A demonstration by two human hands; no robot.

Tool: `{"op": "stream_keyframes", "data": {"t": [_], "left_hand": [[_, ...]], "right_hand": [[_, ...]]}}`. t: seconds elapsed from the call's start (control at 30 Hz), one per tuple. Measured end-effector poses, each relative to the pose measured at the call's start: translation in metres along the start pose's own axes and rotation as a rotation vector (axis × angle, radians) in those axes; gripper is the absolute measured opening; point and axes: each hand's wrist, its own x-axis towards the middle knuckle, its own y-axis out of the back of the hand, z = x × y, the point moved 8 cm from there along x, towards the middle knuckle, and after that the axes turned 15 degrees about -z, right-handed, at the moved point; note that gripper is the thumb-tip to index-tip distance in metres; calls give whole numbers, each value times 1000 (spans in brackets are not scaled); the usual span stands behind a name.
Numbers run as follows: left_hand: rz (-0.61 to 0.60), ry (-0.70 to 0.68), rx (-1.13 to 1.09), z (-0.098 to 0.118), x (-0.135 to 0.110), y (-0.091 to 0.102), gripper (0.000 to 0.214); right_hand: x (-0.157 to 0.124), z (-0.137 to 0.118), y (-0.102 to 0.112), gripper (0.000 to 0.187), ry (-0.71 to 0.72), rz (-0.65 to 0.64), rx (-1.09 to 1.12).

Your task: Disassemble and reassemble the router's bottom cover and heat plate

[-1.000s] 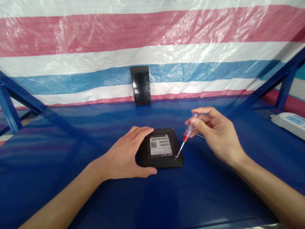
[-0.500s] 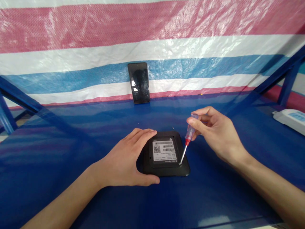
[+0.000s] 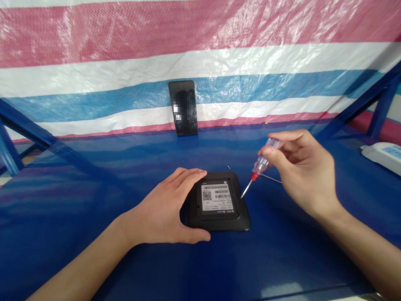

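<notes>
**Right grip pinches a screwdriver point(image 3: 261, 164), tip lifted off the black square device point(image 3: 219, 222)**

The right hand point(image 3: 305, 171) holds the clear, red-collared shaft between thumb and fingertips, its tip now just clear of the corner it touched a moment ago. The left hand point(image 3: 163, 211) stays spread over the device's near edge, holding it label-up on the blue surface point(image 3: 94, 267), with a tiny metal speck point(image 3: 228, 167) just beyond.

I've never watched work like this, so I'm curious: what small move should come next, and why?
Probably the right hand should lower the screwdriver onto the black device. Its tip hovers just beside the device's edge, not touching it, while the left hand already steadies the device on the blue table.
</notes>
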Motion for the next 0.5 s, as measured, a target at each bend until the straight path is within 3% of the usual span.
{"op": "stream_keyframes", "data": {"t": [0.17, 0.5], "left_hand": [[-9, 11, -5, 1, -1, 0, 99], [-62, 42, 31, 10, 1, -12, 106]], "right_hand": [[1, 1, 10, 32, 40, 114, 78], [3, 22, -1, 32, 28, 22, 24]]}}
